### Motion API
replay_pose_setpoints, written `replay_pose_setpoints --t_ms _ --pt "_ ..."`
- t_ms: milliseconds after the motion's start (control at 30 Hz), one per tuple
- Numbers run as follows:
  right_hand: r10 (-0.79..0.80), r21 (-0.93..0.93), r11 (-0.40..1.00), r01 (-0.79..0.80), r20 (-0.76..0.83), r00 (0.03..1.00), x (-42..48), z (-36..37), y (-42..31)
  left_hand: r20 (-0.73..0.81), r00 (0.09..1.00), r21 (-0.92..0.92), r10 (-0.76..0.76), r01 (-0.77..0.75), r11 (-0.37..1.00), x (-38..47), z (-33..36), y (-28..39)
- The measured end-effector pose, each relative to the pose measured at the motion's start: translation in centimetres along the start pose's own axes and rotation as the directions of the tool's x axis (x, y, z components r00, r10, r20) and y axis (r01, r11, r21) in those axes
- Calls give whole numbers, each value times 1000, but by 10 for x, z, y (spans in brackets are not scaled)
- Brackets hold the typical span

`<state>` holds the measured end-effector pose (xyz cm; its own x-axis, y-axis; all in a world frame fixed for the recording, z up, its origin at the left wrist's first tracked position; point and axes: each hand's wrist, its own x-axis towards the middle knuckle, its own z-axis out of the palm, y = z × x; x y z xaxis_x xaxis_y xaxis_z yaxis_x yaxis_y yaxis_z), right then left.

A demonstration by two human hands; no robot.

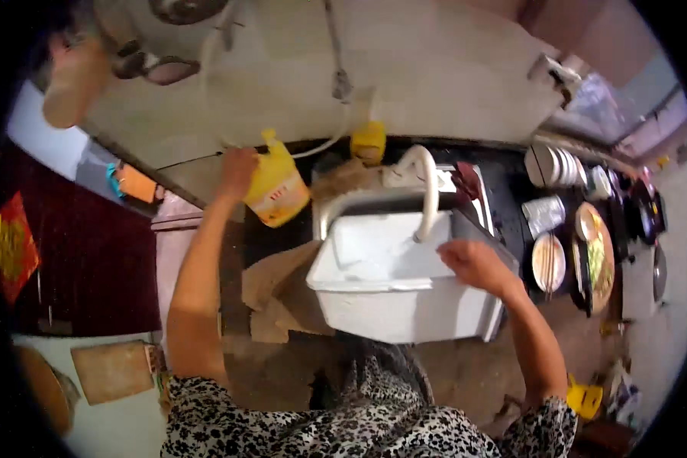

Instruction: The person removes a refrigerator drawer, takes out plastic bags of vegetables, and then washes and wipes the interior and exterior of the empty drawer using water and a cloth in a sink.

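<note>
At the left of the sink, my left hand [240,172] grips a yellow plastic jug [279,194] by its handle side. The jug bears writing and is tilted, with its yellow cap on top. A white plastic basin [378,314] rests over the front of the sink [327,213], and some water appears to lie inside it. Above the basin curves a white gooseneck faucet [429,189]. Over the basin's right end hovers my right hand [475,264], fingers curled and blurred; whether it touches the rim is unclear.
A yellow container [368,142] stands behind the sink. A dark red cloth [466,180] hangs at its right corner. Farther right are stacked white bowls [549,165], a plate with chopsticks [548,263] and a round cutting board [607,257] with chopped greens. Brown cardboard [280,275] lies left of the basin.
</note>
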<state>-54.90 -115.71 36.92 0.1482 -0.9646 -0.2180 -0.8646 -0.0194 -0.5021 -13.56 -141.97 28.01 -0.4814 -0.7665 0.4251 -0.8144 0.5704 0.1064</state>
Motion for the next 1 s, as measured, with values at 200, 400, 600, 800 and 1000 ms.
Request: replay_pose_setpoints --t_ms 200,400,600,800,1000 --pt "284 720 493 -489 398 873 56 20 5 -53 966 -342 -255 222 913 21 10 -19" --pt "204 873 37 -486 470 859 66 38 22 -350 925 -44 -146 139 989 21 -30 88" --pt "-29 314 945 -89 353 935 37 12 12 343 913 -735 222 113 669 -61 -53 234" --pt "-213 -290 945 154 -184 960 -37 -11 15 682 596 -705 424 382 598 -41 -12 285" --pt "26 234 948 216 -732 681 -91 -21 48 794 362 -271 487 930 -249 -4 17 298"
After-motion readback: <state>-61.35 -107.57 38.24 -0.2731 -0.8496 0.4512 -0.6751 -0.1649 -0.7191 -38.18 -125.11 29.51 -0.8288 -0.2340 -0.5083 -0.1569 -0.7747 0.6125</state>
